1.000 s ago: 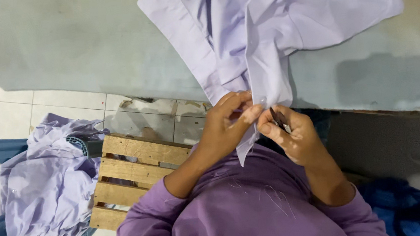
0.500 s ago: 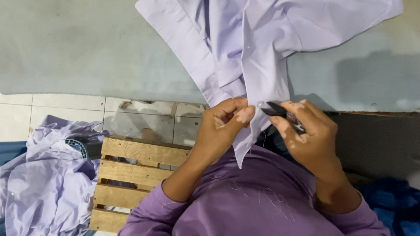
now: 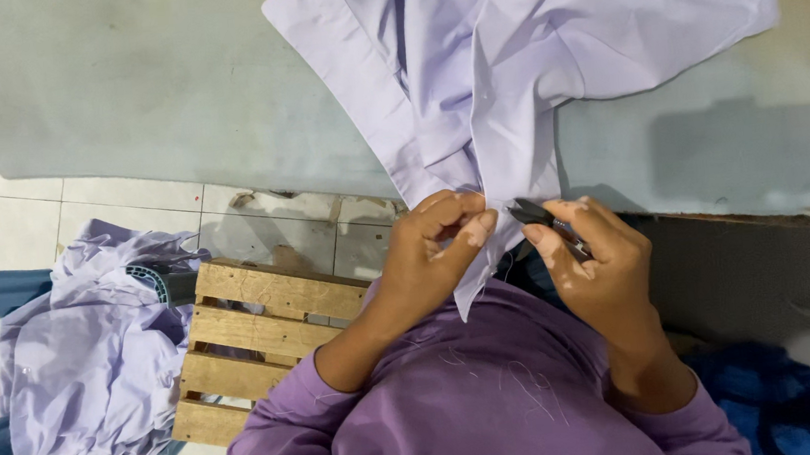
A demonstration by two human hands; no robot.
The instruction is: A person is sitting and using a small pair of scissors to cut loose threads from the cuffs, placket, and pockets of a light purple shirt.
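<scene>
Left hand (image 3: pixel 440 244) pinches the smooth lilac shirt (image 3: pixel 545 43) edge; beside it, right hand (image 3: pixel 590 256) grips small black snips (image 3: pixel 531 214).

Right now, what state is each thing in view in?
Pale lilac cotton shirt: crumpled on the grey table, its edge hanging off.
Left hand: fingers pinch the shirt's edge.
Right hand: closed around small black thread snips, tips at the fabric.
Heap of lilac shirts: piled on a blue chair.
Wooden slatted pallet: flat on the tiled floor.
</scene>
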